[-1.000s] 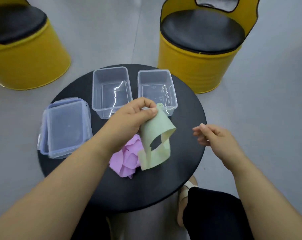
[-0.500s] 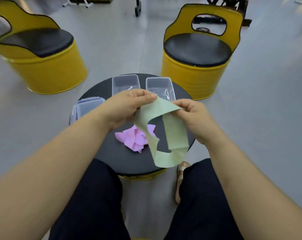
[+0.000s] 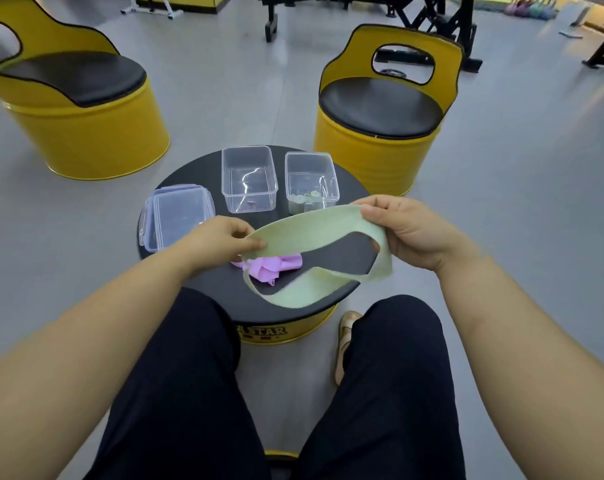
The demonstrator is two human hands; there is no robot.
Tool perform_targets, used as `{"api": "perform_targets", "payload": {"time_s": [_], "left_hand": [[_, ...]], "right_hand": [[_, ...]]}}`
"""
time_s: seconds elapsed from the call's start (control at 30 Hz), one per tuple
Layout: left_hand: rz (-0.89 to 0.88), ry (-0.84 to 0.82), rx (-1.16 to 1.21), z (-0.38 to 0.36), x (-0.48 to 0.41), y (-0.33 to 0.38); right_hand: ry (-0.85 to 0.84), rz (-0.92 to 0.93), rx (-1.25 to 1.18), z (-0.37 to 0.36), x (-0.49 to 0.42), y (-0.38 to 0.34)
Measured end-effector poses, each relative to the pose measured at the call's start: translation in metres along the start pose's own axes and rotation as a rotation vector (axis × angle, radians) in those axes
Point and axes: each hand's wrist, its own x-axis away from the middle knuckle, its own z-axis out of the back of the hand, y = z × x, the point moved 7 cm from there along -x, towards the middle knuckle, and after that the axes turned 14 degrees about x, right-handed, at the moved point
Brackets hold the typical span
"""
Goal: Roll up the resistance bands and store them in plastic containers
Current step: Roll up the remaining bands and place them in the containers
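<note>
A pale green resistance band (image 3: 304, 233) hangs as an open loop above the round black table (image 3: 331, 258). My left hand (image 3: 217, 240) pinches its left end and my right hand (image 3: 407, 230) grips its right end. A crumpled pink band (image 3: 276, 266) lies on the table under the green loop. Two open clear plastic containers stand at the table's far side, the left container (image 3: 248, 178) and the right container (image 3: 311, 181). A stack of clear lids (image 3: 177, 216) lies at the table's left.
Two yellow barrel chairs with black seats stand beyond the table, one chair (image 3: 75, 95) at far left and the other chair (image 3: 387, 112) at far right. Gym equipment (image 3: 425, 15) lines the back. My legs in dark trousers are below the table.
My right hand came in and took the green band's other end. Both hands then drew apart, spreading the band from a hanging fold into a wide loop. The view has pulled back.
</note>
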Motion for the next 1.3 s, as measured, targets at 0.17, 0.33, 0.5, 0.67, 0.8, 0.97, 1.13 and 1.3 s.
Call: {"api": "perform_targets", "payload": {"time_s": [0.17,0.33,0.5,0.67,0.8,0.97,1.13,1.3], "left_hand": [[0.075,0.131,0.009,0.007,-0.003,-0.014],[0.178,0.0,0.642,-0.01,-0.003,-0.011],[0.169,-0.08,1.054,-0.013,-0.006,0.017],[0.068,-0.184,0.972,-0.021,0.0,0.061],[-0.028,-0.095,0.764,-0.03,-0.001,0.083],[-0.084,0.019,0.623,-0.039,-0.002,0.093],[-0.161,0.09,0.588,-0.031,0.004,0.096],[-0.183,0.074,0.674,-0.023,0.009,0.094]], "right_hand": [[0.114,0.024,-0.247,0.01,0.002,0.015],[0.202,0.015,-0.508,0.028,0.004,0.024],[0.328,-0.093,-0.632,0.037,0.006,0.048],[0.437,-0.378,-0.232,0.048,0.004,0.093],[0.574,-0.323,0.179,0.052,0.003,0.073],[0.39,0.08,0.158,0.009,-0.007,0.004],[0.38,0.222,0.288,-0.012,-0.011,-0.029],[0.418,0.231,0.284,-0.013,-0.012,-0.033]]}}
